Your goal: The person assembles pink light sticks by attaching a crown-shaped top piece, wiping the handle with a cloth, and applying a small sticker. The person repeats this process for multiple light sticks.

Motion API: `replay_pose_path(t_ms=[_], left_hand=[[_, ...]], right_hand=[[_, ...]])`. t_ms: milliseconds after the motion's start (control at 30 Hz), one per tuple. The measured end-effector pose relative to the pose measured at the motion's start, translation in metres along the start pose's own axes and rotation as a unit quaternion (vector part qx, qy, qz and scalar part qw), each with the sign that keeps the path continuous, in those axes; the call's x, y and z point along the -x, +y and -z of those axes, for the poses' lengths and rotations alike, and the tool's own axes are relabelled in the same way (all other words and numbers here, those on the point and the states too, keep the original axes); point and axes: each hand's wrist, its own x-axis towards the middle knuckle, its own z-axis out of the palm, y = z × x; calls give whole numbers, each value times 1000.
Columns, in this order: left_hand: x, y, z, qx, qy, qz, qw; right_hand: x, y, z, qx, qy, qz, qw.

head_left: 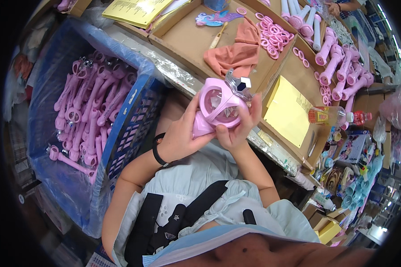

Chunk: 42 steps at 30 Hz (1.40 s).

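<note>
Close in front of me I hold a pink toy wand [207, 100] with its wide head turned up toward me. Its round openings show clear faceted pieces inside, and a silvery ornament [239, 83] with a gem-like block sticks out at the top. My left hand [185, 133] wraps the wand from the left and below. On the other side, my right hand [240, 127] grips the head, its thumb pressed to the lower rim and its fingers by the ornament. The wand's handle is hidden behind the head and hands.
A blue plastic-lined basket [142, 95] with many pink wands stands at left. Ahead, cardboard trays [178, 33] hold an orange cloth [236, 53], pink rings [276, 35], a small brush [217, 36] and yellow paper [287, 111]. Pink handles [343, 66] and a bottle [327, 116] stand right.
</note>
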Motion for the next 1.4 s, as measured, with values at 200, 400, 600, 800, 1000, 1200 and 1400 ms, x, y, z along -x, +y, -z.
replay_pose_path(t_ms=[200, 400, 600, 800, 1000, 1200, 1400], left_hand=[[10, 1, 6, -19, 30, 19, 999], [-6, -24, 26, 547, -203, 181, 792], [-1, -28, 38, 471, -113, 149, 862], [-2, -25, 38, 384, -39, 64, 920], [7, -25, 54, 454, -51, 148, 877], [-1, -24, 51, 426, -14, 155, 891], [-5, -23, 54, 428, 6, 179, 886]], right_hand=[[-28, -16, -22, -437, 121, -413, 790], [-18, 0, -20, -536, 77, -588, 601], [-25, -17, -21, -160, 140, -202, 956], [-1, -38, -3, 112, -198, 45, 973], [-3, -19, 31, 45, -212, -36, 976], [-58, 27, 20, 101, -194, -122, 968], [-93, 94, -24, 262, -399, -162, 864]])
